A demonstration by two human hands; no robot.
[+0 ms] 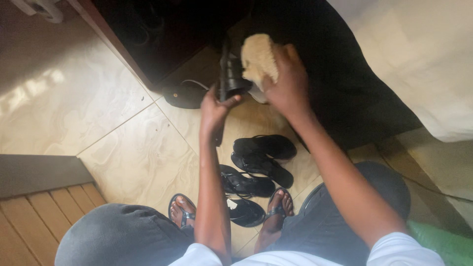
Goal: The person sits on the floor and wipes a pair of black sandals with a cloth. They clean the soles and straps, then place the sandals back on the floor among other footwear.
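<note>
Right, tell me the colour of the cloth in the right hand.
Pale tan cloth, seen in the head view, in the right hand.

The person wears a short-sleeved white cotton shirt [394,251], dark grey fabric trousers [113,236] and black strappy open-toed sandals [181,212]; forearms bare.

Black shoe [230,74], pale tan fluffy cloth [258,58], two pairs of black sandals [261,155] on the cream floor [113,123] with swirled marble pattern, grey trousers [113,236], white sleeves [399,249], brown wooden slats [34,221].
</note>
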